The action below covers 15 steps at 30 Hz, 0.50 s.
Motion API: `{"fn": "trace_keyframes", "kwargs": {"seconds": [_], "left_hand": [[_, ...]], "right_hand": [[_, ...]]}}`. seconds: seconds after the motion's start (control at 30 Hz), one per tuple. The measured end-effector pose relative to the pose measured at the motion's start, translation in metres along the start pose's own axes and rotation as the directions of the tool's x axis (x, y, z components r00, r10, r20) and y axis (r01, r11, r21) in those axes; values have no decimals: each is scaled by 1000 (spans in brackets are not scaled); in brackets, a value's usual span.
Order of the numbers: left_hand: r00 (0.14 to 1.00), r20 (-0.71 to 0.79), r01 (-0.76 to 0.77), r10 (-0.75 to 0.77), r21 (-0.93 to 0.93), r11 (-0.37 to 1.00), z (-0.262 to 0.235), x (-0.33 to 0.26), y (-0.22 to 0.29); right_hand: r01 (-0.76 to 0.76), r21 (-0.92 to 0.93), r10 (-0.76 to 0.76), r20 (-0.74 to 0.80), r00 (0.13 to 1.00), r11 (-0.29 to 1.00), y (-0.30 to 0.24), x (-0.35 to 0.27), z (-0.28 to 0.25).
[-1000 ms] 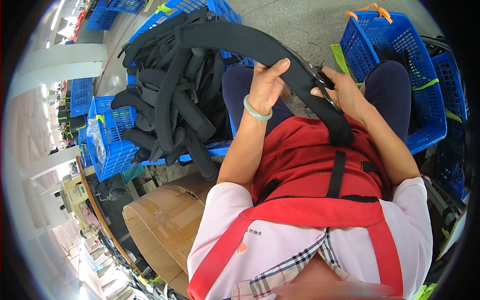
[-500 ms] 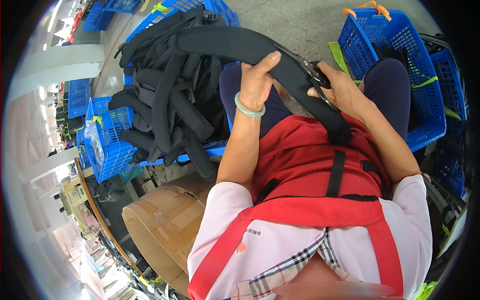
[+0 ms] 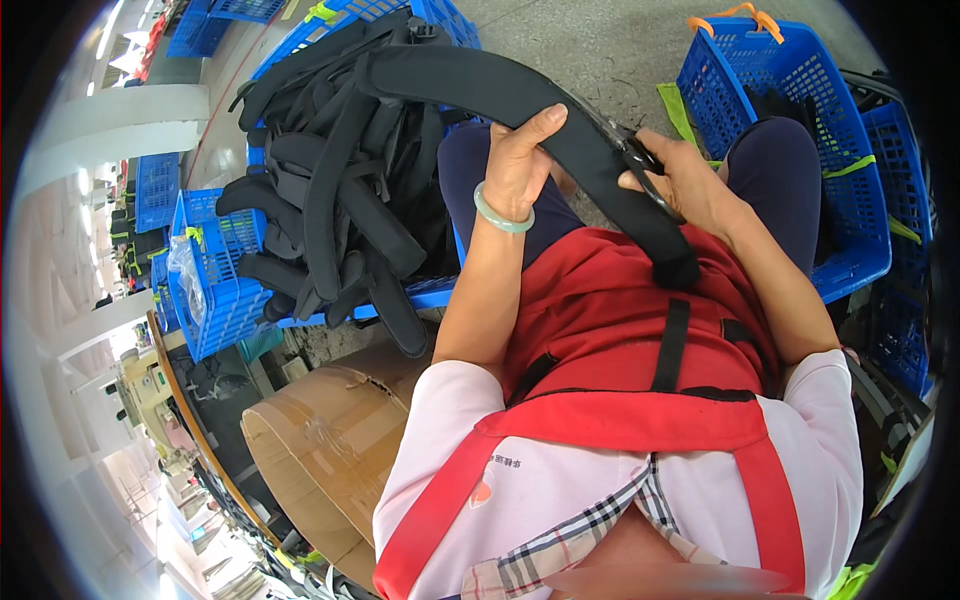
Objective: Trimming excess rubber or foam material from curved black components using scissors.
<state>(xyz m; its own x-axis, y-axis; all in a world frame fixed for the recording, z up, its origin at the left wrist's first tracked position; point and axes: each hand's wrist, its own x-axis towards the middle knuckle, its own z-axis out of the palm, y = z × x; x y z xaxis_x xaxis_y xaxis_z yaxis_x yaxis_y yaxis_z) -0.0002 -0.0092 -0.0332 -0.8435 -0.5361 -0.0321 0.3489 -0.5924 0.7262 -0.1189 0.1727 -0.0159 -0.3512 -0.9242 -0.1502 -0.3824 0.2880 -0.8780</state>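
Grasping black strap [image 3: 500, 86] in left hand [image 3: 520, 172], scissors [image 3: 638, 160] in right hand [image 3: 690, 185] at its outer edge (can't tell if cutting). Draping strap from red apron [image 3: 600, 275] toward strap pile [image 3: 325, 200] in blue crate [image 3: 455, 22]. Looks midway on this piece; can't tell done from undone in pile.

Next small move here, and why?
Probably a small snip with the right hand along the far edge of the black padded strap: that hand holds scissors beside this edge, and the left hand grips the strap, which should steady it.
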Motion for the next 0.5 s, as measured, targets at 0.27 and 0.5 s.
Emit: {"fn": "trace_keyframes", "kwargs": {"seconds": [0.27, 0.5], "left_hand": [[996, 73, 41, -43, 33, 999, 3, -3, -1], [1000, 1, 1, -1, -18, 1000, 6, 1, 0]], "right_hand": [[55, -65, -57, -38, 998, 996, -2, 0, -9], [-4, -42, 4, -5, 1000, 999, -10, 3, -17]]}}
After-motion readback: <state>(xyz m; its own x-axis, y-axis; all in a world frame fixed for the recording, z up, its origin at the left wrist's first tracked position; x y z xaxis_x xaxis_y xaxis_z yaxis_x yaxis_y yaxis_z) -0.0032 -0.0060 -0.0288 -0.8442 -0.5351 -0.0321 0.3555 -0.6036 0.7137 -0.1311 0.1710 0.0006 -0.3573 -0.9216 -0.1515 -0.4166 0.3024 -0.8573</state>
